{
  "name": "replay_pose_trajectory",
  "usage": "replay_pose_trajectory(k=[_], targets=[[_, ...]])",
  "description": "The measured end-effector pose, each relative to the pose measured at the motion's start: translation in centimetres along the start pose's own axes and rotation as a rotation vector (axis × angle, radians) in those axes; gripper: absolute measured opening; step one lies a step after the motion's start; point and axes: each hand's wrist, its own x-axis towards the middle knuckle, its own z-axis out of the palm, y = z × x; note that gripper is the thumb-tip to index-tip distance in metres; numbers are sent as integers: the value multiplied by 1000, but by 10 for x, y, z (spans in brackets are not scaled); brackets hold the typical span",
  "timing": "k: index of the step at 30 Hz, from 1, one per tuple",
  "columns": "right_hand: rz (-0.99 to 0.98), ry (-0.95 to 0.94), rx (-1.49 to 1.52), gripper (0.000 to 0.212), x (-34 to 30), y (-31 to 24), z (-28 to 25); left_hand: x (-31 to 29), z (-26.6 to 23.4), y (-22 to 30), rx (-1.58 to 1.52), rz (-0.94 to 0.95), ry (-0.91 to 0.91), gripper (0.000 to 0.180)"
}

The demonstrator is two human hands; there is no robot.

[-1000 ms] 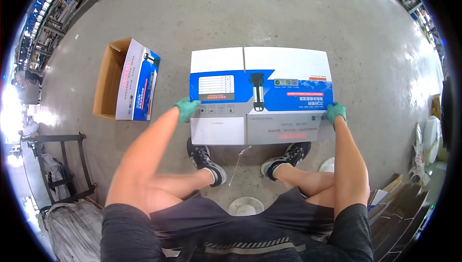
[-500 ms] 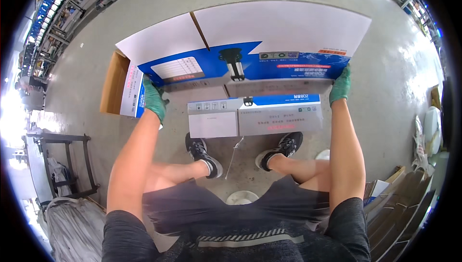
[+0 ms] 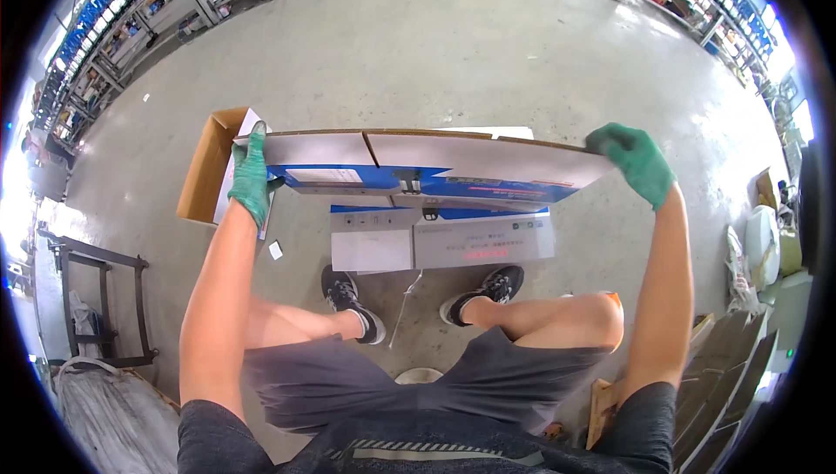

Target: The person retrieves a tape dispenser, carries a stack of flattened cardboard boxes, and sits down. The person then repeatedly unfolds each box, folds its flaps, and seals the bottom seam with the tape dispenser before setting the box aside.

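Evidently one box is already formed: at the left, the open brown cardboard carton with a white and blue printed outside stands on the grey concrete floor, its hollow inside showing. Overlapping its right side in view, the left hand in a green glove is closed around the left end of a wide, white and blue printed cardboard blank. That blank is raised in front of the person, tilted, its slotted flaps along the upper edge; it looks flat, so opening it out and folding its flaps seem not yet done. Below it in view, just beyond the shoes, a flat grey, white and blue printed carton lies on the floor, apparently unformed too. At the right, the right hand in a green glove has its fingers bent at the blank's upper corner; whether they grip or merely touch, I cannot tell.
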Motion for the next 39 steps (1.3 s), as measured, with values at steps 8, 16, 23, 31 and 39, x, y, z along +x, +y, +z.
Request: replay_pose_trajectory(k=[8, 16, 23, 31, 39], targets=[[227, -482, -642, 35, 44, -18, 4, -2, -36, -28, -36, 216, -180, 67], [89, -503, -1163, 37, 46, -59, 54, 10, -53, -18, 44, 151, -317, 57], [159, -276, -1215, 31, 62, -44, 60, 29, 44, 26, 80, 163, -591, 69], [332, -707, -1024, 54, 67, -47, 130, 14, 97, -28, 347, 318, -372, 112], [22, -1199, -712, 68, 43, -49, 98, 33, 93, -68, 409, 340, -482, 114]])
